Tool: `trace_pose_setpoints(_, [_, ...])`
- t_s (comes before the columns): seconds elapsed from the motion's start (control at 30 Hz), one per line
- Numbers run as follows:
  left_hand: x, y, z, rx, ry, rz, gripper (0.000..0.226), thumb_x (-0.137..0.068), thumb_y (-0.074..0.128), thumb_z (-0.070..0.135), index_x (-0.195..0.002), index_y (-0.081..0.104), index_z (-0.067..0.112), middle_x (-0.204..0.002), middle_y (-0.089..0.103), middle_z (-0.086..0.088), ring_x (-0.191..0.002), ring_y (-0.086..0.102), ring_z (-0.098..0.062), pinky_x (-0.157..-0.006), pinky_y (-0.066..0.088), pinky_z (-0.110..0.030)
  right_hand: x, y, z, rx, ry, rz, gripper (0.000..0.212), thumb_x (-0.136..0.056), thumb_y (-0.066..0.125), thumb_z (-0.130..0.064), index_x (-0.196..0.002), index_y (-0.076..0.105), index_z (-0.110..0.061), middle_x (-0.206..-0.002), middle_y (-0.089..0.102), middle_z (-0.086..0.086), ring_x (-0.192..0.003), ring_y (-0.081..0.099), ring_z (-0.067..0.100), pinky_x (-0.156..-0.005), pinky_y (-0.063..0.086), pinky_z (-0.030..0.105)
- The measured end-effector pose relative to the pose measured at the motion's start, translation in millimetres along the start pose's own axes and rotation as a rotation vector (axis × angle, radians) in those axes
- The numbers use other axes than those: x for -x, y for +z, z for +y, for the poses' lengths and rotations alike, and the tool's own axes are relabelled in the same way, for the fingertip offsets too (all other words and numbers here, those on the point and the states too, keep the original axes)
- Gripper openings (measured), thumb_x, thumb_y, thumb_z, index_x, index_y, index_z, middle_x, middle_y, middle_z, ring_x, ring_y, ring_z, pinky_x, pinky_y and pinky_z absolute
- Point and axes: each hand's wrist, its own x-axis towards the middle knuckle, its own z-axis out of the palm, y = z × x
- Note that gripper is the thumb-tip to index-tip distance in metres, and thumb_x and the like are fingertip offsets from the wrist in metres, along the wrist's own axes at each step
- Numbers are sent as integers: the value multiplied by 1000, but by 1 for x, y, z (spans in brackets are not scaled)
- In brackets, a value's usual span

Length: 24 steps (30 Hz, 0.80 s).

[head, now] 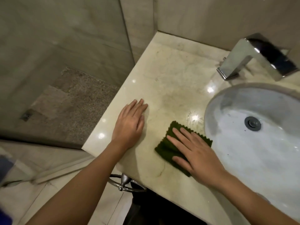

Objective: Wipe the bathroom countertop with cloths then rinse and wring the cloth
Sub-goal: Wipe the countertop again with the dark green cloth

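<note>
The straight, slightly spread fingers (pixel 179 139) of the right hand (pixel 198 154) lie flat on a dark green folded cloth with zigzag-cut edges (pixel 164 149), pressing it down onto the bench; nothing is curled round it, and the thumb rests on the cloth's near part. The cloth lies on the pale cream polished marble bench (pixel 170 73), just beside the left rim of the sink and close to the bench's front edge.

The left hand (pixel 129 125) is flat too, palm down on bare marble, its fingers (pixel 139 105) straight and close together. It holds nothing and sits near the bench's left edge, apart from the cloth.

To the right of the cloth, an oval white undermounted sink basin (pixel 233 143) is set into the bench, with a dark round drain (pixel 252 123) in its bottom. Behind the basin stands an angular chrome tap (pixel 243 57), its spout reaching toward the bowl. Bright ceiling lights glint on the marble.

Below the bench's front edge hangs a metal ring holder (pixel 125 182). Left of the bench, a speckled brown stone floor (pixel 78 101) lies beyond a glass panel.
</note>
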Motion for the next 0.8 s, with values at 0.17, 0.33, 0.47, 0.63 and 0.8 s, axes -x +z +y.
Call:
trace_pose_setpoints(0.17, [-1, 1, 2, 2, -2, 20, 43, -95, 36, 21, -135, 49, 14, -145, 44, -3, -138, 31, -18, -115, 20, -32, -82, -26, 54, -30, 245, 163, 56, -97, 25, -52, -147, 23, -28, -156, 17, 3, -143, 11, 22, -115, 6, 41])
trace_pose_setpoints(0.33, [-3, -2, 7, 14, -37, 15, 43, -93, 40, 18, -135, 49, 14, -146, 43, -2, -139, 30, -17, -115, 17, -29, -43, -1, 9, 41, 21, 120, 55, -96, 26, -50, -146, 27, -26, -154, 21, 3, -142, 16, 25, -114, 6, 39])
trace_pose_setpoints(0.47, [-2, -2, 6, 7, -36, 18, 42, -95, 40, 18, -136, 47, 15, -147, 42, -2, -139, 29, -16, -114, 15, -27, -5, 0, 15, 1, -75, 18, 55, -96, 26, -55, -146, 26, -31, -154, 20, -4, -142, 15, 17, -114, 7, 38])
trace_pose_setpoints(0.63, [-2, 0, 5, 21, -34, 26, 42, -94, 40, 17, -135, 49, 15, -146, 43, -2, -138, 30, -17, -114, 18, -29, -85, -15, 34, -1, 148, 123, 58, -96, 24, -54, -147, 21, -27, -156, 15, 3, -143, 9, 22, -115, 2, 37])
trace_pose_setpoints(0.8, [-3, -2, 5, 46, -34, 35, 41, -93, 41, 17, -133, 50, 15, -145, 45, -2, -138, 31, -18, -114, 20, -30, -39, 9, -16, 43, 7, 95, 55, -97, 27, -49, -147, 24, -26, -154, 19, 3, -143, 13, 24, -116, 6, 41])
